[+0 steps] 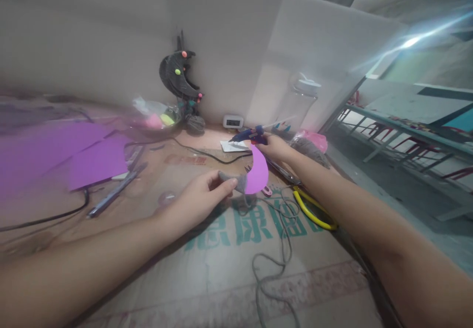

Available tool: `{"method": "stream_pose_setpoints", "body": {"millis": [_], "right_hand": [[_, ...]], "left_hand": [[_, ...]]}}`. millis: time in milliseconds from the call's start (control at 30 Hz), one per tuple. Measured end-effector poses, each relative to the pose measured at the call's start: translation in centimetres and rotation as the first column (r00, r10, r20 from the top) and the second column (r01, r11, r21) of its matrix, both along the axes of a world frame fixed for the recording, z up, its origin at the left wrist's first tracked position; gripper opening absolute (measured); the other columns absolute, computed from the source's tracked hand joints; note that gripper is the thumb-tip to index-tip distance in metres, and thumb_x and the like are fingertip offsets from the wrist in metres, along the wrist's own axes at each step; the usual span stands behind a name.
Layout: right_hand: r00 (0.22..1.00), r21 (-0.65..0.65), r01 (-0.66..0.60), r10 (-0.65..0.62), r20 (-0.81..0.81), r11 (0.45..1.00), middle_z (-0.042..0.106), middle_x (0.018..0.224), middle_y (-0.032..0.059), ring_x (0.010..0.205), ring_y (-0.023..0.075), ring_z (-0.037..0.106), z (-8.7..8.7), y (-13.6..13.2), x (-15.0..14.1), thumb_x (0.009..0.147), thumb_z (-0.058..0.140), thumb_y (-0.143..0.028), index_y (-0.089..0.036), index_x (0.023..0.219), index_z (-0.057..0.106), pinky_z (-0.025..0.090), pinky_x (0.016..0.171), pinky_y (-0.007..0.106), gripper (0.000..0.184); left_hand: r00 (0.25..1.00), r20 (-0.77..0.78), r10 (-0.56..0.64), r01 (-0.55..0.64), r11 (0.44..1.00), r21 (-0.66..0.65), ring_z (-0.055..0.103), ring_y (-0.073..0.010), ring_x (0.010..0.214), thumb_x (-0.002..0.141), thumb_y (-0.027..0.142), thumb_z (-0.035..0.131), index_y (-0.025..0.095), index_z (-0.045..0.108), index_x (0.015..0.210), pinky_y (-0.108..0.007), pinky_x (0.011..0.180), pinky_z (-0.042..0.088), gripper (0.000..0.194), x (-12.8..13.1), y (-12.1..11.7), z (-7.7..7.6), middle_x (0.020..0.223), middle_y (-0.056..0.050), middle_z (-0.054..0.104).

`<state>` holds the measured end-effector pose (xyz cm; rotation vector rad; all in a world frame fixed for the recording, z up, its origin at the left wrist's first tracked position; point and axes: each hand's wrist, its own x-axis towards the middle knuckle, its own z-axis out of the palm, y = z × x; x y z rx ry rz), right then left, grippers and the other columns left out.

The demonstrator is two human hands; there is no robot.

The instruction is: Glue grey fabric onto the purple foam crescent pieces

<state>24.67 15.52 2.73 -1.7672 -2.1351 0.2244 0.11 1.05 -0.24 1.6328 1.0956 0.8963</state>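
My left hand point(207, 190) pinches a crescent cutout point(259, 173) of purple card by its lower left end, where grey yarn point(241, 182) is wrapped round it. From there a loose yarn strand point(274, 264) trails over the cardboard toward me. Beyond the crescent, my right hand point(278, 148) is closed on a blue glue gun point(247, 134), its nozzle pointing left above a small white pad point(229, 146). The nozzle is apart from the crescent. Yellow-handled scissors point(314, 213) lie under my right forearm, partly hidden by it.
Printed cardboard point(221, 278) covers the worktop. Purple sheets point(98, 163) and a long slim tool point(115, 192) lie left. At the back are a dark crescent ornament point(170, 76), a white digital display point(233, 121) and a clear jar point(301, 104). A black cord point(207, 154) crosses the cardboard.
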Motion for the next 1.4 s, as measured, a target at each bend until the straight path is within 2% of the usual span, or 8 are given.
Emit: {"method": "stream_pose_setpoints", "body": {"millis": [300, 400, 533, 600, 733, 1000, 1200, 1400], "right_hand": [[0.968, 0.022, 0.025, -0.019, -0.250, 0.999, 0.074, 0.080, 0.0107, 0.075, 0.0224, 0.070, 3.0, -6.4, 0.9, 0.091, 0.051, -0.041, -0.015, 0.090, 0.063, 0.053, 0.078, 0.034, 0.029], [0.840, 0.028, -0.019, 0.032, -0.541, 0.999, 0.074, 0.084, 0.0104, 0.070, 0.0233, 0.071, 2.7, -9.8, 1.7, 0.085, 0.059, -0.047, -0.017, 0.088, 0.062, 0.057, 0.075, 0.038, 0.031], [0.723, 0.068, -0.009, 0.054, -0.689, 0.998, 0.073, 0.101, 0.0087, 0.083, 0.0247, 0.071, 0.8, -14.3, 2.5, 0.078, 0.068, -0.045, -0.019, 0.096, 0.063, 0.057, 0.083, 0.041, 0.032], [0.723, 0.061, 0.001, 0.042, -0.690, 0.998, 0.073, 0.099, 0.0079, 0.082, 0.0251, 0.071, -0.5, -16.1, 2.7, 0.078, 0.068, -0.044, -0.021, 0.094, 0.064, 0.058, 0.082, 0.043, 0.028], [0.867, 0.023, -0.063, 0.066, -0.493, 0.998, 0.072, 0.077, 0.0044, 0.075, 0.0243, 0.069, -1.9, -18.1, 2.7, 0.085, 0.060, -0.045, -0.026, 0.085, 0.066, 0.059, 0.074, 0.039, 0.021], [0.894, 0.107, -0.232, 0.255, -0.368, 0.967, 0.072, 0.087, 0.0027, 0.082, 0.0236, 0.069, -0.8, -19.0, 1.3, 0.082, 0.065, -0.035, -0.027, 0.085, 0.068, 0.058, 0.072, 0.036, 0.009], [0.827, -0.063, -0.193, 0.128, -0.547, 0.979, 0.075, 0.096, 0.0023, 0.088, 0.0259, 0.071, -1.2, -19.9, 0.6, 0.084, 0.058, -0.048, -0.029, 0.096, 0.072, 0.059, 0.083, 0.041, 0.026], [0.931, -0.077, -0.086, 0.053, -0.360, 0.993, 0.076, 0.083, 0.0029, 0.082, 0.0285, 0.073, -0.6, -20.8, -0.3, 0.078, 0.061, -0.046, -0.026, 0.084, 0.076, 0.061, 0.076, 0.040, 0.026]], "left_hand": [[1.000, -0.018, 0.018, -0.017, 0.999, 0.050, 0.053, -0.0159, 0.066, 0.086, 0.051, 0.051, 0.019, 0.054, 0.067, -0.027, 0.061, 0.039, 0.037, -0.2, 0.1, -0.3, 0.067, 0.000, 0.056], [1.000, 0.017, 0.012, -0.013, 0.997, 0.072, 0.052, -0.0158, 0.066, 0.088, 0.049, 0.048, 0.020, 0.053, 0.068, -0.027, 0.061, 0.038, 0.036, -0.3, 0.1, -0.3, 0.067, 0.001, 0.056], [1.000, 0.007, 0.018, -0.018, 0.998, 0.059, 0.052, -0.0160, 0.066, 0.088, 0.049, 0.048, 0.020, 0.054, 0.068, -0.028, 0.062, 0.038, 0.036, -0.3, 0.1, -0.4, 0.068, 0.000, 0.058], [0.999, -0.003, 0.033, -0.033, 0.998, 0.050, 0.052, -0.0159, 0.065, 0.087, 0.049, 0.049, 0.020, 0.053, 0.068, -0.028, 0.062, 0.038, 0.035, -0.2, 0.1, -0.3, 0.066, 0.001, 0.057], [0.998, -0.022, 0.050, -0.049, 0.998, 0.036, 0.051, -0.0140, 0.062, 0.087, 0.048, 0.050, 0.019, 0.053, 0.068, -0.027, 0.060, 0.037, 0.034, -0.2, -0.1, 0.1, 0.066, 0.002, 0.058], [0.996, -0.083, 0.028, -0.022, 0.997, 0.069, 0.054, -0.0141, 0.065, 0.087, 0.045, 0.051, 0.018, 0.055, 0.066, -0.025, 0.064, 0.039, 0.035, -0.3, -0.3, 0.7, 0.065, 0.003, 0.058], [0.995, -0.043, -0.088, 0.088, 0.996, 0.003, 0.052, -0.0128, 0.059, 0.086, 0.049, 0.053, 0.018, 0.058, 0.070, -0.024, 0.055, 0.038, 0.035, -0.3, -0.4, 0.1, 0.066, 0.002, 0.060], [0.969, 0.030, -0.243, 0.245, 0.968, -0.048, 0.060, -0.0154, 0.071, 0.083, 0.046, 0.060, 0.018, 0.062, 0.080, -0.026, 0.065, 0.047, 0.028, -0.2, -0.5, -0.1, 0.076, -0.001, 0.066]]}}
